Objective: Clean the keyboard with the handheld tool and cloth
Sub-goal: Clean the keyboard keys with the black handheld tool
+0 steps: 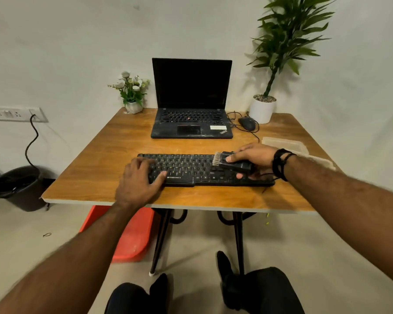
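A black keyboard point(191, 168) lies across the near part of the wooden table point(95, 164). My left hand point(137, 180) rests flat on the keyboard's left end, fingers spread over the keys and thumb at its front edge. My right hand point(252, 157) grips a black handheld tool point(235, 165) with a pale brush head point(217, 159). The bristles point left and sit over the right half of the keys. A pale cloth point(290, 145) lies on the table behind my right wrist, partly hidden by my arm.
An open black laptop point(191, 123) stands at the back middle, with a wired mouse point(247, 123) to its right. A small flower pot point(133, 96) and a tall potted plant point(262, 108) flank it. A black bin point(18, 186) and an orange stool point(132, 236) are on the floor.
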